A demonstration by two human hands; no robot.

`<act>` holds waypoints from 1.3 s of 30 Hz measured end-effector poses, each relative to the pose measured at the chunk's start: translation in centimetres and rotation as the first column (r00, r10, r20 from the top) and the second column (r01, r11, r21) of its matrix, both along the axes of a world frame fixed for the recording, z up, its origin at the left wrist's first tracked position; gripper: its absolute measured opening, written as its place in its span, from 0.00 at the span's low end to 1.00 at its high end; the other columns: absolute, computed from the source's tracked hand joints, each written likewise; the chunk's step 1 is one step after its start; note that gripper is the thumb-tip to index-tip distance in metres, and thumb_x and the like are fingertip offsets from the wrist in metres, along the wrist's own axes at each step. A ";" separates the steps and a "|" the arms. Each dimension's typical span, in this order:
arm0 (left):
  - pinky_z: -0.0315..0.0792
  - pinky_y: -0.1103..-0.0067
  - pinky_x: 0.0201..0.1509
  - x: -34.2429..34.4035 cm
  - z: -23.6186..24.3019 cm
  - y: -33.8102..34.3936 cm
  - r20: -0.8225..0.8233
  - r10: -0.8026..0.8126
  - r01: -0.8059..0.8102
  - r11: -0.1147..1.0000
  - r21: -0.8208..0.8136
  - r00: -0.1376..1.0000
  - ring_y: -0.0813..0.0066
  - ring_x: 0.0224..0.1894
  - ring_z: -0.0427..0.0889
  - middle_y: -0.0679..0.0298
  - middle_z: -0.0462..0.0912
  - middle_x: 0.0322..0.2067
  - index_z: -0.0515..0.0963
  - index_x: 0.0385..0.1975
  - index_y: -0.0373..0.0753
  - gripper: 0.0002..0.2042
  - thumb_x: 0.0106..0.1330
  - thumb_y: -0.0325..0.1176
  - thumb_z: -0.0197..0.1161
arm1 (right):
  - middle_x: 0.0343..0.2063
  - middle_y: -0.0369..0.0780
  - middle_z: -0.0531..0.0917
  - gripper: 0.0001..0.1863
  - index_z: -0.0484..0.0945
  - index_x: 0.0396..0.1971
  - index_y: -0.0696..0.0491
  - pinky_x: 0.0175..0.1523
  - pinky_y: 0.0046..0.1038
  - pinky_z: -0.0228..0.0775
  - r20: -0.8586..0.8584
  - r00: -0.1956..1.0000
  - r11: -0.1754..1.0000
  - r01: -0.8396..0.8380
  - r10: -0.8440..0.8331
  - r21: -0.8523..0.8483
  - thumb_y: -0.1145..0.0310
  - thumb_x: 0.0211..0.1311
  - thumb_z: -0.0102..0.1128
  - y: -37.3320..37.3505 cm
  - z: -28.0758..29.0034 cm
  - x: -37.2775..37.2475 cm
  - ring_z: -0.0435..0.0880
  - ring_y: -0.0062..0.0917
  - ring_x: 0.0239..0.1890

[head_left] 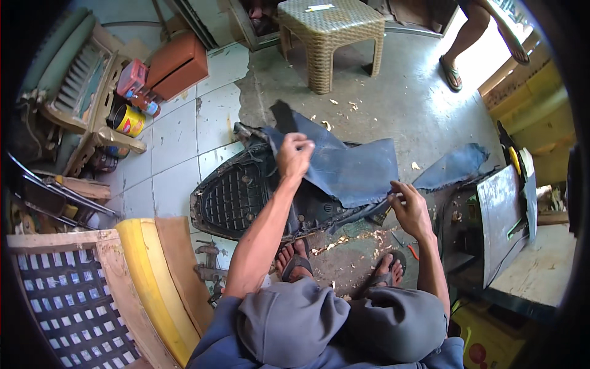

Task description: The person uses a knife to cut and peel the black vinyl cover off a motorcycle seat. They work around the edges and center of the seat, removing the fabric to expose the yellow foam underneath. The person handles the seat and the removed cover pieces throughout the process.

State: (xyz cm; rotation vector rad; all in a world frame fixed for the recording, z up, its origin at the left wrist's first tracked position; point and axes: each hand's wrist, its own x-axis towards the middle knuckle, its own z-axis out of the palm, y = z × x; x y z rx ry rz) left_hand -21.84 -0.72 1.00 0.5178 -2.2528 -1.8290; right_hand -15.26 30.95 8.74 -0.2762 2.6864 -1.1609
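Observation:
A black plastic motorcycle seat base [239, 200] lies on the floor before my feet, its ribbed underside up. Over its far right part spreads a blue-grey vinyl seat cover [356, 166] with a frayed near edge. My left hand [295, 158] has curled fingers on the cover's left part, beside a dark strip [283, 117]; what lies under the fingertips is partly hidden. At the cover's near right corner, my right hand [409, 208] pinches the edge between thumb and fingers. Another blue piece of material [452, 166] stretches out on the right.
A wicker-pattern plastic stool [332, 21] stands at the back. Someone's sandalled foot [452, 74] is at the far right. A red-brown box [178, 64] and a yellow can [128, 120] sit at left. Red-handled pliers [413, 252] and wood shavings lie near my right foot. A metal-sided bench [504, 215] stands right.

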 end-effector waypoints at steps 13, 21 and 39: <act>0.77 0.76 0.43 7.3 1.8 2.7 0.285 -0.528 0.534 0.843 0.062 0.800 0.75 0.31 0.85 0.59 0.87 0.27 0.81 0.35 0.32 0.11 0.69 0.36 0.62 | 0.58 0.60 0.69 0.41 0.61 0.70 0.54 0.65 0.46 0.66 -0.080 0.997 0.956 0.045 -0.023 0.288 0.69 0.56 0.68 0.1 -9.0 4.3 0.70 0.56 0.60; 0.62 0.58 0.72 8.8 2.2 4.5 0.298 -0.637 0.624 0.375 -0.685 0.710 0.44 0.71 0.62 0.46 0.70 0.63 0.76 0.57 0.38 0.25 0.58 0.34 0.71 | 0.58 0.64 0.69 0.41 0.60 0.69 0.58 0.66 0.51 0.64 0.064 0.909 0.877 0.375 -0.411 0.300 0.68 0.55 0.68 2.8 -15.3 6.5 0.69 0.61 0.60; 0.73 0.65 0.44 -1.1 4.7 7.0 -0.109 -0.560 0.235 0.506 -0.830 0.821 0.55 0.39 0.77 0.58 0.78 0.33 0.83 0.34 0.37 0.06 0.58 0.28 0.69 | 0.36 0.43 0.88 0.21 0.82 0.48 0.62 0.47 0.32 0.76 0.741 0.613 0.636 0.694 -0.274 -0.339 0.58 0.67 0.63 4.1 -14.2 2.0 0.85 0.27 0.37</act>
